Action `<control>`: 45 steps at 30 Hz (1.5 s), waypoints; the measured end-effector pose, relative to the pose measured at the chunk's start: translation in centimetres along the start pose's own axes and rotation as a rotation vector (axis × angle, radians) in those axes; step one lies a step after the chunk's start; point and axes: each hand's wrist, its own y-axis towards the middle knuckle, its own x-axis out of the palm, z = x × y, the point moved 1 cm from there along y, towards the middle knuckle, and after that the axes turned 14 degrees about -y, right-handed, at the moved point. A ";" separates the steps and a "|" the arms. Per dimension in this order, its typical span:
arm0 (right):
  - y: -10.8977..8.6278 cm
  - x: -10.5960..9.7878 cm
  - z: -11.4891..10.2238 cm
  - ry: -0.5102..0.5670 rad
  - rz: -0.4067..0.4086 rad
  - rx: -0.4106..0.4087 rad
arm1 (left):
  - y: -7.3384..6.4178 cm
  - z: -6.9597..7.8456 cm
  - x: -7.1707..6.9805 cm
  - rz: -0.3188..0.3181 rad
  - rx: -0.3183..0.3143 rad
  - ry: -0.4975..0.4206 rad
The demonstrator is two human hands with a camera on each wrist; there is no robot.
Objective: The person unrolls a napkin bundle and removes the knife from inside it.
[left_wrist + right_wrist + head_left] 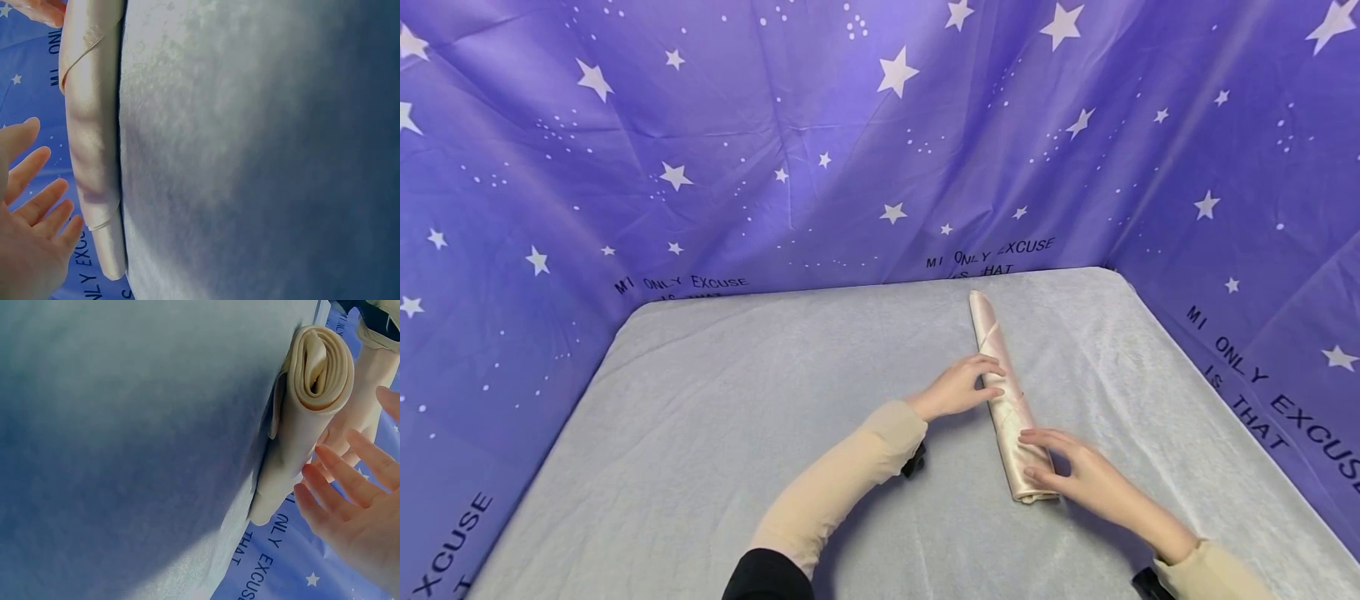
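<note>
Two hands (958, 386) (1086, 473) are at one rolled cloth (1013, 412)

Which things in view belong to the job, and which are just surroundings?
Part of the job:
- rolled satin cloth
- left hand, at the roll's middle
- right hand, at its near end; firm contact unclear for both hands

Just surroundings:
- grey-covered table, under the roll
- purple star-print backdrop
- black device at the left wrist
</note>
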 end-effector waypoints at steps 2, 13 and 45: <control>0.0 0.1 0.0 -0.006 -0.009 0.001 | 0.1 -0.1 0.3 -0.011 -0.001 -0.004; -0.2 0.2 -0.1 0.026 -0.054 -0.019 | 0.7 -0.5 1.5 -0.051 -0.011 -0.007; -0.3 0.8 0.3 0.043 -0.057 -0.136 | 1.2 -0.8 1.9 -0.145 -0.112 -0.041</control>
